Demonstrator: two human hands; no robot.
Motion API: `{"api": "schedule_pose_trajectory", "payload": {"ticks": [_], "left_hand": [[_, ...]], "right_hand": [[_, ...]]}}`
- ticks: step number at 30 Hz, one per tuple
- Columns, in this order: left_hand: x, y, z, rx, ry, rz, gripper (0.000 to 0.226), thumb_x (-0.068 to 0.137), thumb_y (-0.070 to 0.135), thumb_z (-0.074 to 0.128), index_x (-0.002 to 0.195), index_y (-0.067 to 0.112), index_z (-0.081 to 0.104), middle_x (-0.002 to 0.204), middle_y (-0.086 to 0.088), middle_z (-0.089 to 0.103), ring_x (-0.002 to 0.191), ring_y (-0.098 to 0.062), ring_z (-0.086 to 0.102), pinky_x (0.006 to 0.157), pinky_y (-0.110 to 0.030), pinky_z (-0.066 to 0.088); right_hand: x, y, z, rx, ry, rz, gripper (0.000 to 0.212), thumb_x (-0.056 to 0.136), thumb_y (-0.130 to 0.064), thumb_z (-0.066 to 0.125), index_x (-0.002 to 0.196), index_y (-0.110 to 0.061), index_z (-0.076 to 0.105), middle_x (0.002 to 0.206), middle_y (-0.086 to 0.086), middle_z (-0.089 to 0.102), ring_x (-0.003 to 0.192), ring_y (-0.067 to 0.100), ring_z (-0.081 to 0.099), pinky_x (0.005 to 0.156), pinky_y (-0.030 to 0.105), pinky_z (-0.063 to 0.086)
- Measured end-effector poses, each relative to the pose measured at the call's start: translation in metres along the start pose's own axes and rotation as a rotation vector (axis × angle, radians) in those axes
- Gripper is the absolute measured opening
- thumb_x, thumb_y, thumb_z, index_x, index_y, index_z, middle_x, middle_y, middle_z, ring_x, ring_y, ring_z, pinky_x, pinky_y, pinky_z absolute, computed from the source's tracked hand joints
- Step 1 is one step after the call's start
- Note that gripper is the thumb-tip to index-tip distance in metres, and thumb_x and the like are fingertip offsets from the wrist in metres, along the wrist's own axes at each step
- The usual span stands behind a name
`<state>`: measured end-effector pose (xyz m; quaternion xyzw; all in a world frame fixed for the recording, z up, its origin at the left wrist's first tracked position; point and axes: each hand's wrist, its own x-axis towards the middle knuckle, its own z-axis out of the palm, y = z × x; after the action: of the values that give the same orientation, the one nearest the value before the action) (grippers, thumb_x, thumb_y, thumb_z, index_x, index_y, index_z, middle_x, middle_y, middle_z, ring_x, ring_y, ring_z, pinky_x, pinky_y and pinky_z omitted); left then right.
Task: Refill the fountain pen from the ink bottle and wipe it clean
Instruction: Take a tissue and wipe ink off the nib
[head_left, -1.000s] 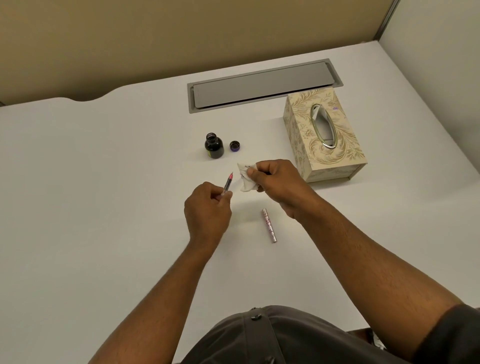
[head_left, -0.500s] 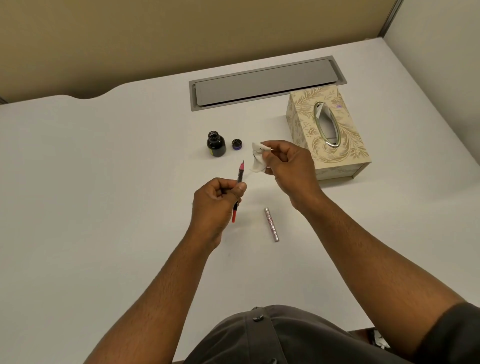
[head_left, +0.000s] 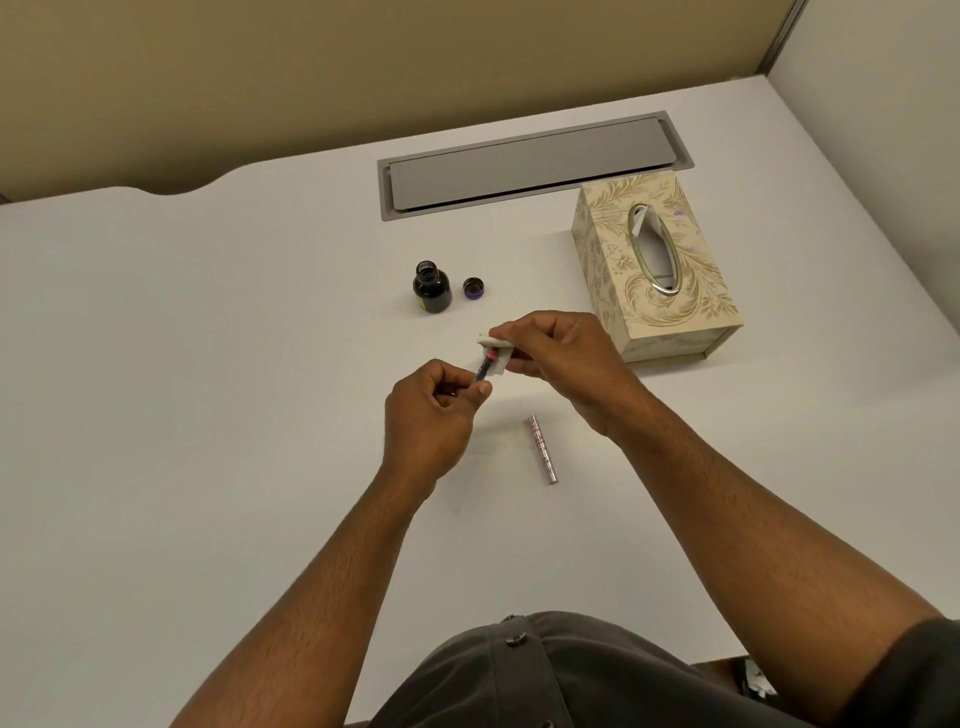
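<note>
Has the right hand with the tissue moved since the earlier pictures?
Yes. The right hand came down from level with the bottle cap, toward the person, and now presses the tissue onto the pen.

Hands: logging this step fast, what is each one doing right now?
Left hand: grips the pen.
Right hand: pinches the tissue around the pen's tip.

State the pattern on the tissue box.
The tissue box is cream with a gold leafy scroll pattern, shown in the head view.
</note>
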<state>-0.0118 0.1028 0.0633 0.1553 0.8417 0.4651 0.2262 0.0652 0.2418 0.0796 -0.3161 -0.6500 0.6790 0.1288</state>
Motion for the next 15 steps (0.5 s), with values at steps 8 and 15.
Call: {"api": "schedule_pose_trajectory", "payload": {"ticks": [8, 15], "left_hand": [[-0.0032, -0.0022, -0.0014, 0.25, 0.092, 0.237, 0.011, 0.083, 0.026, 0.073, 0.078, 0.024, 0.063, 0.068, 0.014, 0.058, 0.065, -0.004, 0.056, 0.048, -0.026, 0.049], [-0.0074, -0.0082, 0.0007, 0.34, 0.141, 0.399, 0.013, 0.082, 0.017, 0.072, 0.077, 0.019, 0.06, 0.074, 0.007, 0.06, 0.071, -0.014, 0.055, 0.062, -0.028, 0.043]], "right_hand": [[-0.0002, 0.0015, 0.0005, -0.112, -0.011, 0.006, 0.014, 0.078, -0.012, 0.075, 0.087, -0.017, 0.065, 0.076, -0.002, 0.069, 0.072, 0.015, 0.062, 0.067, 0.032, 0.051], [0.0047, 0.0082, 0.0057, -0.04, 0.04, 0.104, 0.025, 0.08, -0.004, 0.07, 0.091, -0.019, 0.052, 0.09, 0.013, 0.068, 0.091, 0.029, 0.067, 0.082, 0.042, 0.055]]}}
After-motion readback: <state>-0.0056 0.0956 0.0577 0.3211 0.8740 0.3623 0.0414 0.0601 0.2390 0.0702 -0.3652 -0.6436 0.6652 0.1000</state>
